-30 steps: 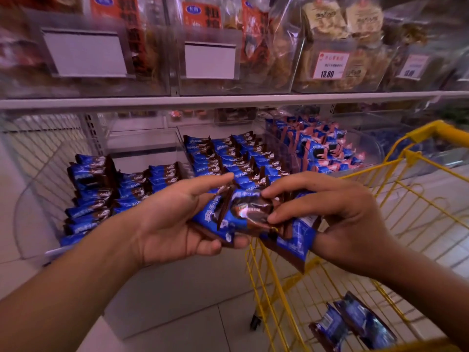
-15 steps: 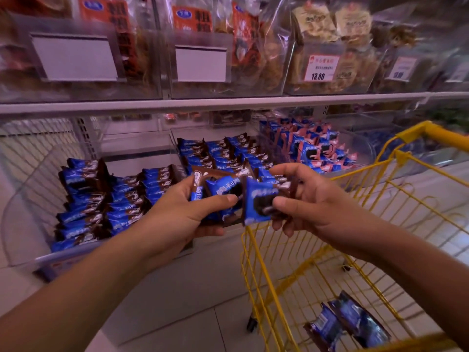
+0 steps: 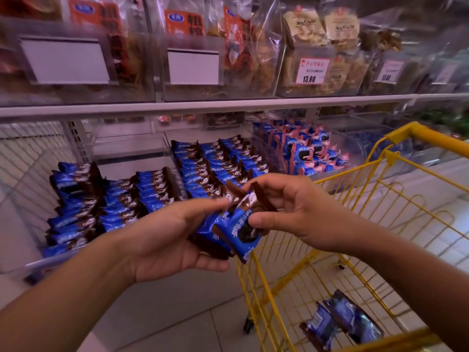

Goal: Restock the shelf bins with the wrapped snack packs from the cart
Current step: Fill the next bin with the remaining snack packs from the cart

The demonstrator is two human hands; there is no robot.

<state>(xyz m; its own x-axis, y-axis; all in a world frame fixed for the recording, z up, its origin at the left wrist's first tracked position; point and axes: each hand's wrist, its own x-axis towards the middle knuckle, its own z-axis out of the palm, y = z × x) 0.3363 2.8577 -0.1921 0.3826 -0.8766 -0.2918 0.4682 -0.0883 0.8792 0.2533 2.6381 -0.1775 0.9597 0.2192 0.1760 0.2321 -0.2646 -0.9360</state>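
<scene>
Shelf bins (image 3: 157, 158) ahead, blue snack rows inside, yellow cart (image 3: 380, 189) just right of them. My left hand (image 3: 165, 240) cups stack of snack packs (image 3: 236, 224) in front of bins, lower than half second ago. My right hand (image 3: 291, 209) pinches top pack, thumb now on its face. Two spare packs (image 3: 340, 323) lie on cart floor, unmoved.

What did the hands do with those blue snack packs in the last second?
The left hand and right hand still hold the bunch of blue-and-brown wrapped snack packs, carried slightly up toward the clear shelf bins. The right hand's grip shifted to pinching the front pack. The two packs in the yellow wire cart stayed put.
</scene>
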